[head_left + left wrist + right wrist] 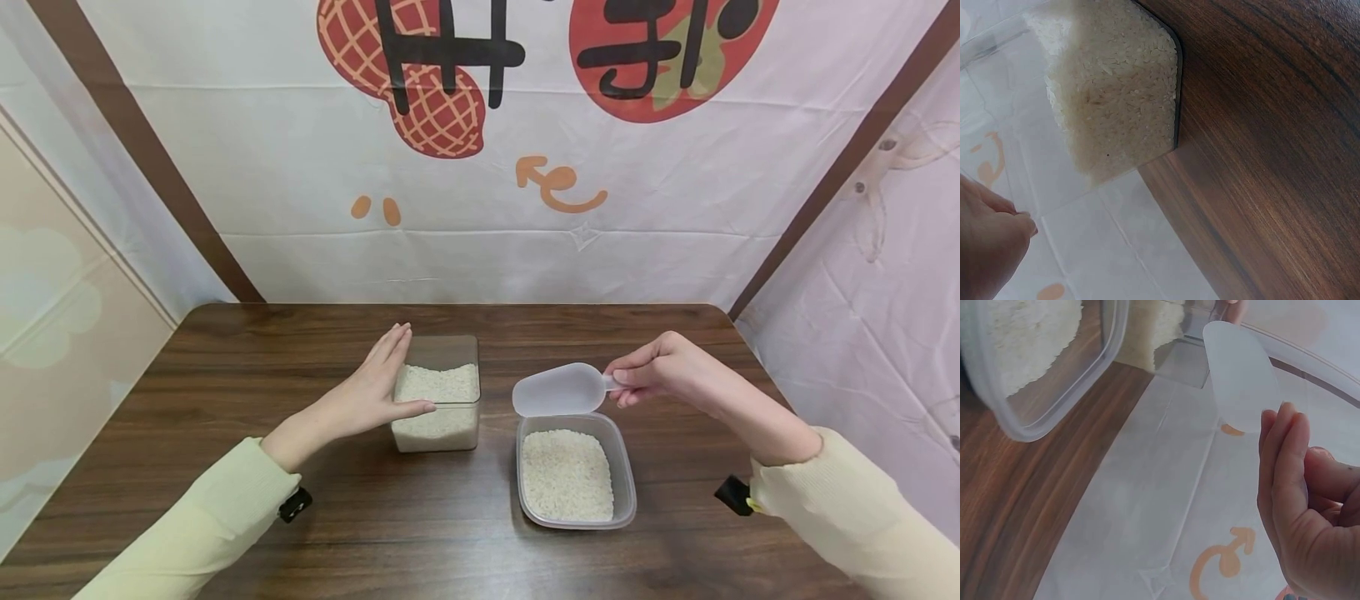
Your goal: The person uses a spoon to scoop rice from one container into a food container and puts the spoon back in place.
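My right hand (pixel 654 368) pinches the short handle of a translucent white scoop (pixel 558 390), held level above the far rim of a low plastic tub (pixel 628 487). No grains show in the scoop. White rice (pixel 567 479) lies in the tub. Further left, a taller clear container (pixel 450 348) also holds rice (pixel 437 385). My left hand (pixel 366 390) is at that container's left side, fingers straight, thumb reaching across its near edge; firm contact cannot be made out. In the right wrist view the scoop (pixel 1241 375) extends from the fingertips of the right hand (pixel 1304 512).
Both containers stand on a dark wood-grain table (pixel 360 517). A white printed cloth (pixel 480 258) hangs behind the table's far edge, with more cloth at either side. Black straps (pixel 295 504) are fixed at both sleeve cuffs.
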Demonstrator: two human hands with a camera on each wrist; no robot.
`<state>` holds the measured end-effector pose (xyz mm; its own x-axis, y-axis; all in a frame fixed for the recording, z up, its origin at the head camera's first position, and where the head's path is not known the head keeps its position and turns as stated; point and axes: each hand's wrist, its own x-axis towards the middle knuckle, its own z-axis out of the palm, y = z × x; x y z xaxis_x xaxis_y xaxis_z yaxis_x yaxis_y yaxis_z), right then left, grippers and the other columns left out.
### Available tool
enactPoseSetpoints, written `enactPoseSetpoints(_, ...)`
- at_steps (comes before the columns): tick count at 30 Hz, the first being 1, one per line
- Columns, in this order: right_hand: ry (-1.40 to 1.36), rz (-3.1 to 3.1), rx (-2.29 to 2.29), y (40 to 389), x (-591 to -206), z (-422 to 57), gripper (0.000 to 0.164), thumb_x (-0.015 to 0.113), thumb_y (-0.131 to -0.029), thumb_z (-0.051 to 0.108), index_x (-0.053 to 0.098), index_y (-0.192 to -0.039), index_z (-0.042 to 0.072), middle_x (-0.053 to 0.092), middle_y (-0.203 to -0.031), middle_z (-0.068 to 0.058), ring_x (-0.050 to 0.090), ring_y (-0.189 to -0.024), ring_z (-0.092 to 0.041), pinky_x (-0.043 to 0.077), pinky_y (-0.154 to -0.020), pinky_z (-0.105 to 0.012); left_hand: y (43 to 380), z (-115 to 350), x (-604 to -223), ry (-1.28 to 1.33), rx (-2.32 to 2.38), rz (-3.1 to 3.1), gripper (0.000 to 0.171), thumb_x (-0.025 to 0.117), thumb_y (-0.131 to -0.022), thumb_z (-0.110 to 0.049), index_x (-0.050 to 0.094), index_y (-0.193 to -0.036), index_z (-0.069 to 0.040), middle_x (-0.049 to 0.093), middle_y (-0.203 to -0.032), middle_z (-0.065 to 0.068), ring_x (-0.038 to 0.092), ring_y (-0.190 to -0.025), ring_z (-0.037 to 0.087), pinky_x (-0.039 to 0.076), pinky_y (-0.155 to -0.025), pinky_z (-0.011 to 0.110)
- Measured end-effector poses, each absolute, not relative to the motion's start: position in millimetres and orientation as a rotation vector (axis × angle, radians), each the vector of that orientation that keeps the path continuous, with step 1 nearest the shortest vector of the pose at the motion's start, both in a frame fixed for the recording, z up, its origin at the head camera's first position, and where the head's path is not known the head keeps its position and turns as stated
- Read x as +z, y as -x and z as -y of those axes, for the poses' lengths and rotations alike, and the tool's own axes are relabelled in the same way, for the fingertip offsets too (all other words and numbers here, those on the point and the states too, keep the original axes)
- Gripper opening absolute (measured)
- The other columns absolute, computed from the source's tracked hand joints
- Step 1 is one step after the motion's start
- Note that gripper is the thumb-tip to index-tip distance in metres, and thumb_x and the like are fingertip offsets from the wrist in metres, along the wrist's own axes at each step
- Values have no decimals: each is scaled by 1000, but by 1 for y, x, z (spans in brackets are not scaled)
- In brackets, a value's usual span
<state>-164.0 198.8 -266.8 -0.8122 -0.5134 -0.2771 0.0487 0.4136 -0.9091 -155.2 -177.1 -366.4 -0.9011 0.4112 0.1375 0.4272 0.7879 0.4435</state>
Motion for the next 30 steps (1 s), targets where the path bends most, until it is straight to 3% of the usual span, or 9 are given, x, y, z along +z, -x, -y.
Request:
enactPoseSetpoints(10, 417, -2147, -1434, 168, -261, -181, 31, 52, -87, -4, 50, -110, -24, 66, -82, -20, 64, -70, -12, 53, -71, -29, 156, 177, -366, 690, -745, 2935, 109, 63, -76, -57, 6, -143, 6, 2, -151, 15, -2, -138, 28, 16, -107, 49)
enactPoseSetpoints(19, 382, -2152, -1473, 173, -259, -163, 32, 54, -86, -5, 51, -112, -23, 64, -94, -24, 64, -69, -11, 53, -70, -25, 156, 176, -365, 682, -745, 2938, 109, 65, -75, -55, 6, -143, 7, 2, -151, 15, -3, -139, 27, 15, -108, 49)
enactPoseSetpoints(30, 389, -2150, -1500, 182, -263, -136, 27, 55, -86, -4, 56, -108, -20, 66, -85, -24, 63, -65, -11, 53, -70, -30, 155, 176, -366, 684, -748, 2932, 109, 65, -75, -55, 7, -142, 8, 3, -151, 16, -3, -139, 27, 15, -108, 49)
